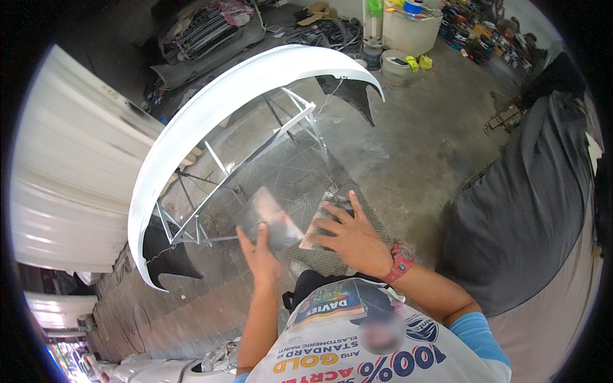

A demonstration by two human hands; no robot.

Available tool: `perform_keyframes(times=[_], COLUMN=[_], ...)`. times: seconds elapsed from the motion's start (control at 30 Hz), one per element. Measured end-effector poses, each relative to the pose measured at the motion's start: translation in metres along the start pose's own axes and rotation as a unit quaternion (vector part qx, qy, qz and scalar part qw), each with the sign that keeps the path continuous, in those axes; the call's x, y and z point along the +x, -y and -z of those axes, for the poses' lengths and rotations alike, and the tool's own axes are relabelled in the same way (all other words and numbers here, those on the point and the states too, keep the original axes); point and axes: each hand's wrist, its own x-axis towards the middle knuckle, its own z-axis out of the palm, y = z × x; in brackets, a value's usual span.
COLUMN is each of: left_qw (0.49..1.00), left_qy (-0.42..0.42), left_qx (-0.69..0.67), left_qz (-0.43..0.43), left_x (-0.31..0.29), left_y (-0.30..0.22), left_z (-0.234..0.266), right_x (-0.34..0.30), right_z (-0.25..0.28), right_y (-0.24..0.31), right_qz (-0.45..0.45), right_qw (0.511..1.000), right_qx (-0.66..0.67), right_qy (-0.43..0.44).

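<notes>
Both hands at two flat pieces above dark mesh.
Left hand (pixel 258 255), fingers apart, is beside a blurred pale-and-grey piece (pixel 271 214); right hand (pixel 357 239) spreads its fingers over a dark-and-pale piece (pixel 314 233). I cannot tell how firmly either grips. Below is the mesh (pixel 306 166); beyond it, a white car bumper (pixel 211 105) stands around a metal stand (pixel 297 119). Near the floor's far edge, a bucket (pixel 394 78) has a dark flat object (pixel 400 62) on top; a large tub (pixel 421 35) carries a blue container (pixel 413 7). The concrete floor (pixel 402 153) is stained; dark cloth (pixel 523 217) drapes along its right edge.
</notes>
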Motion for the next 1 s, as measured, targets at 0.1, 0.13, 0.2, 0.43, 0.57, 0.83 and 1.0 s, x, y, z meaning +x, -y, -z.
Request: perform_keyframes(times=[0.1,0.13,0.2,0.43,0.57,0.83,1.0], left_qw=[0.992,0.990,0.976,0.995,0.996,0.978,0.999], left_qy=[0.036,0.061,0.124,0.073,0.067,0.068,0.016], left_qx=[-0.102,-0.098,-0.158,-0.047,-0.035,0.189,-0.032], left_qz=[0.061,0.076,0.080,0.057,0.035,-0.055,0.032], left_x=[0.005,0.005,-0.001,-0.011,-0.005,-0.021,-0.012], left_y=[-0.007,-0.010,-0.014,-0.016,-0.017,-0.019,-0.024], left_z=[0.003,0.002,-0.003,-0.013,-0.005,-0.009,-0.004], right_x=[0.005,0.009,0.017,0.003,-0.001,0.002,-0.013], right_z=[0.004,0.004,0.001,-0.009,-0.001,0.009,0.012], right_y=[0.015,0.019,0.019,-0.017,-0.011,0.001,0.017], right_qz=[0.042,0.082,-0.019,-0.091,-0.056,-0.007,0.036], right_qw=[0.993,0.988,0.974,0.992,0.998,1.000,0.998], right_qx=[0.103,0.122,0.210,0.018,-0.018,0.005,0.051], right_qy=[-0.047,-0.052,-0.083,-0.086,0.003,0.030,-0.007])
